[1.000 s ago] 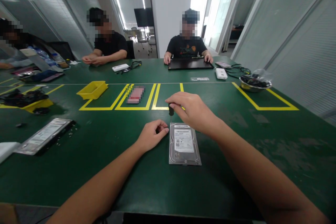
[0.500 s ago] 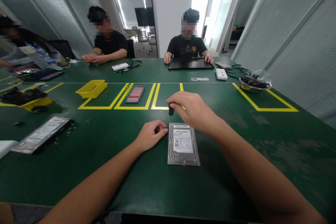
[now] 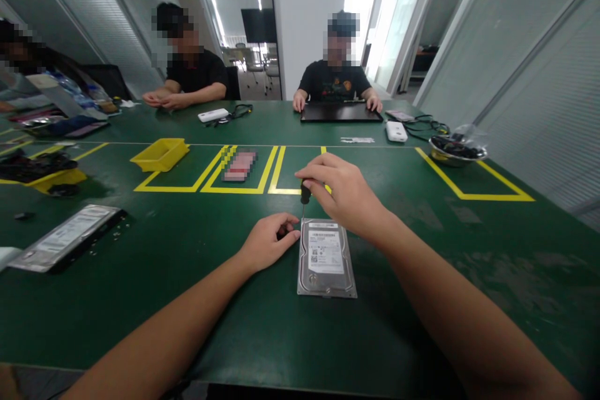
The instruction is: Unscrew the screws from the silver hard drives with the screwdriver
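Note:
A silver hard drive (image 3: 327,258) with a white label lies flat on the green table (image 3: 197,300) in front of me. My right hand (image 3: 344,194) grips a small black-handled screwdriver (image 3: 305,195) upright, its tip at the drive's far left corner. My left hand (image 3: 269,242) rests curled on the table, fingertips touching the drive's left edge near that corner.
A second hard drive (image 3: 65,237) lies at the left with small screws beside it. Yellow trays (image 3: 160,154) sit at the left, a metal bowl (image 3: 457,150) at the far right. Two people sit across the table, one with hands on a dark laptop (image 3: 338,113). Yellow tape marks boxes mid-table.
My right hand with the screwdriver has lifted slightly and its fingers have shifted around the handle. The view has drifted a little; the drive and left hand stay in place.

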The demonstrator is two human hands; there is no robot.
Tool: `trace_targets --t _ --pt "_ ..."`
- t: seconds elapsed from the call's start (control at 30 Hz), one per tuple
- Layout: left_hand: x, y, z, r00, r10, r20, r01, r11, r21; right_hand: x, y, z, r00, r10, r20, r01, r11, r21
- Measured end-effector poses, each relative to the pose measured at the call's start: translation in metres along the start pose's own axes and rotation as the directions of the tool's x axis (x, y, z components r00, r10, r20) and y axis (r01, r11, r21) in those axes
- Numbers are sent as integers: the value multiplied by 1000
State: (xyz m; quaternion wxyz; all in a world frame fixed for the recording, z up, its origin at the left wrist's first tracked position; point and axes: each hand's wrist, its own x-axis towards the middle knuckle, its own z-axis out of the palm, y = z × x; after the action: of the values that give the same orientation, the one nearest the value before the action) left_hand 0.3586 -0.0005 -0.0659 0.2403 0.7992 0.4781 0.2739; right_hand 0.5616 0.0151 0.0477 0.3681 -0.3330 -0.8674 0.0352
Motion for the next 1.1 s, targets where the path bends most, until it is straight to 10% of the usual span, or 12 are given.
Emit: trace_targets --t 1.1 --pt "1 0 0 999 38 31 -41 996 74 0 9 14 987 89 -132 -84 996 40"
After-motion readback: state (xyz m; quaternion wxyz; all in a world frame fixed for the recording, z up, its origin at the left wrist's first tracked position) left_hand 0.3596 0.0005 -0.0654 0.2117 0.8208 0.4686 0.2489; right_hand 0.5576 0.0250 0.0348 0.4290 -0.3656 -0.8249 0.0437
